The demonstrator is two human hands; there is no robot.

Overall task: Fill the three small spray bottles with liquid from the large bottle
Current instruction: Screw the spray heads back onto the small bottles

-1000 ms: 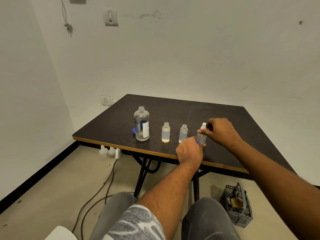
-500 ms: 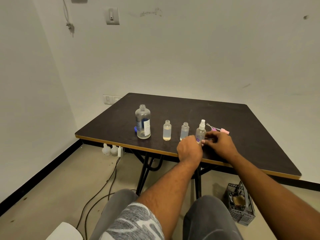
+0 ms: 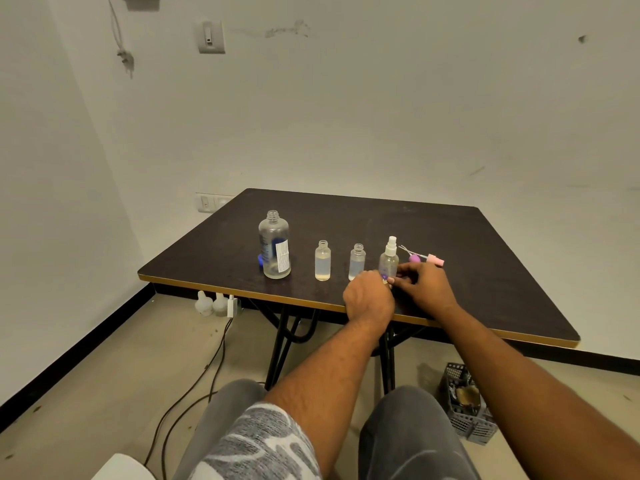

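Down at the foot of the capped small spray bottle (image 3: 388, 263), both hands, close to the near edge of the dark table (image 3: 485, 271).

For the left hand (image 3: 369, 297): knuckles up, fingers curled under and hidden, tight against the bottle's base. Gripping or merely resting there, cannot tell. For the right hand (image 3: 427, 287): fingers bent, tips meeting the left's at that same base. No clear pinch visible, so cannot tell either.

Changed within the last second: right hand off the white spray head and dropped low, leaving the head uncovered and upright on the neck. Probably means this bottle filled and closed.

Just left of the left hand: nearer open bottle (image 3: 357, 262), then farther open bottle (image 3: 322, 261), both holding clear liquid, both headless. Well beyond those: large bottle (image 3: 274, 251), uncapped, nearly drained.

Just past the right fingertips: purple spray head (image 3: 414, 258) and pink spray head (image 3: 434, 260), loose on the table.

Pouring seemingly done. Likely next: take one head, feed its tube into the nearer open bottle, twist down.
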